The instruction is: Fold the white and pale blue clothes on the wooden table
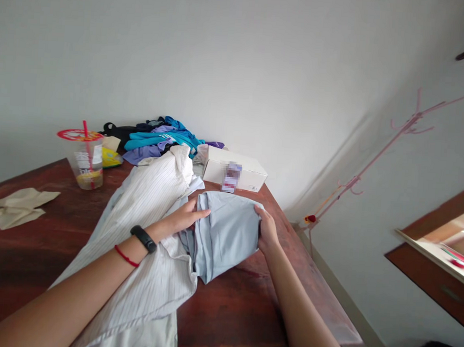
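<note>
- Between both hands, just above or on the wooden table [222, 325], sits a folded pale blue garment [232, 236].
- At its left edge, the left hand [186, 218] is partly closed, thumb over the cloth, other fingers mostly hidden.
- At its right edge, the right hand [268, 230] curls around the side, gripping it.
- Squaring or placing these layers seems the step in hand; the next move calls for even pressure at both edges.
- Under the left forearm spreads a pinstriped white shirt [148, 184].
- Beyond the hands stand a white cardboard box [251, 179] and, farther left, heaped clothes [159, 140].
</note>
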`<state>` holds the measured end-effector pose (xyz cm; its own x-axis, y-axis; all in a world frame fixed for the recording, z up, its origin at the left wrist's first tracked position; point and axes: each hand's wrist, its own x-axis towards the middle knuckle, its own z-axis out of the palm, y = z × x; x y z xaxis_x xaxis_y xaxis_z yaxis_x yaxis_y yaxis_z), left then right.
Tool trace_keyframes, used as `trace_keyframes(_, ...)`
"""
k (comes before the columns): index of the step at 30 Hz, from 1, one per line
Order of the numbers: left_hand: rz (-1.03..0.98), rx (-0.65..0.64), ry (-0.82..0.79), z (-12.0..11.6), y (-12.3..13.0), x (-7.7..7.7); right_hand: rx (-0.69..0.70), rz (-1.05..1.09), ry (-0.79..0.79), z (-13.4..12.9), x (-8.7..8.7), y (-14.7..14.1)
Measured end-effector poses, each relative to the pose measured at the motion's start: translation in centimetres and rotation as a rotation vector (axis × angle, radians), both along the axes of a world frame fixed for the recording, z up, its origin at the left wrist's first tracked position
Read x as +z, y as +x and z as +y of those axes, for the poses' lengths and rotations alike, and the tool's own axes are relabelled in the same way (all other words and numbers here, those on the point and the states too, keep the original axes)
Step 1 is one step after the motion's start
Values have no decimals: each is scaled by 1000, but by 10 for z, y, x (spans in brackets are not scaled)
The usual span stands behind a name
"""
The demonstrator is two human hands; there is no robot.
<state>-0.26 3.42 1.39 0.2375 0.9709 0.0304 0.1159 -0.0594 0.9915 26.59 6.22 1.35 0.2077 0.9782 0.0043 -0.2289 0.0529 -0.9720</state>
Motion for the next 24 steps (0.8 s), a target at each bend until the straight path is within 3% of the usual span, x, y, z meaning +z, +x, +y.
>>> trace_keyframes(3,-91,-38,-154,-5,-3,5,116,184,-7,-6,10,3)
trace_keyframes(5,-188,-163,-155,-11,-8,11,192,263,13,-10,18,12)
trace_keyframes(6,-257,-305,-149,-15,-11,14,209,289,30,-12,22,18)
trace_keyframes(10,-470,-1111,-218,-30,-16,28,301,367,48,-13,29,36)
trace_keyframes(11,-468,-1211,-229,-32,-15,30,354,375,40,-12,28,36)
trace_keyframes(12,-449,-1231,-231,-33,-14,31,405,370,28,-10,26,34)
trace_keyframes(13,-417,-1176,-231,-33,-12,31,438,350,10,-8,22,30)
trace_keyframes(15,-318,-926,-226,-29,-8,27,455,243,-43,-4,13,19)
trace_keyframes(17,-160,-647,-234,-23,-3,19,468,52,-102,0,0,8)
trace_keyframes(19,0,-446,-245,-16,2,7,493,-178,-116,3,-14,0)
trace_keyframes(21,100,-366,-229,-12,5,-6,499,-426,-25,6,-26,-4)
trace_keyframes(24,175,-397,-134,-9,9,-17,472,-756,226,9,-37,-4)
